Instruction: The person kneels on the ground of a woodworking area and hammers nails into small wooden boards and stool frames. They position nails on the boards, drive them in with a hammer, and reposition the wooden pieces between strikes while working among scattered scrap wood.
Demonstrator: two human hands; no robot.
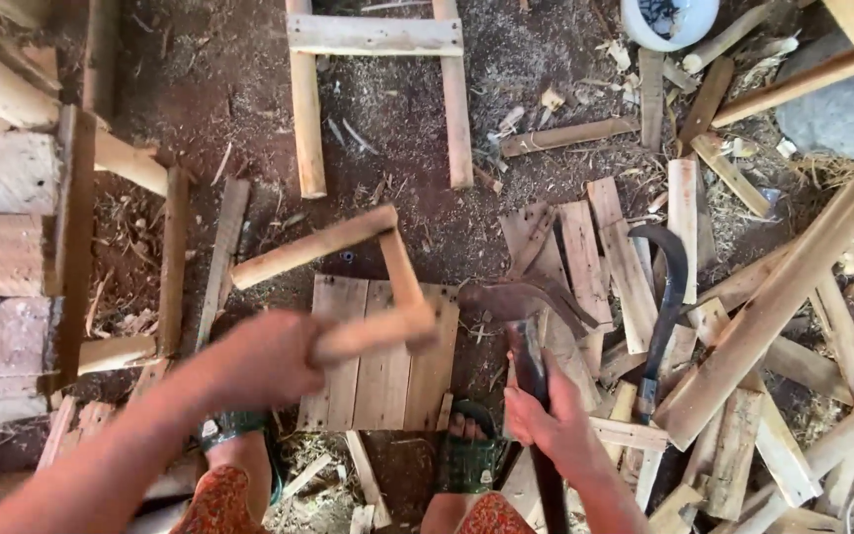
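Left hand (264, 358) clenched around wooden frame (368, 282), steadying it over pallet board (378, 356); right hand (546, 415) gripping hammer (526, 326) beside board, poised above frame's joint.

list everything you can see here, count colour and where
wooden frame piece: one, pale wood, held over the board
slatted board: one, pale, on the ground at centre
hammer: one, rusty brown head, dark handle, right of the board
curved blade: one, dark, lying on the offcuts at right
wood offcuts: many, pale, scattered right
ladder-like frame: one, pale, top centre
bucket: one, white, top right
sandals: two, green, bottom
left hand: grips the frame piece
right hand: grips the hammer handle
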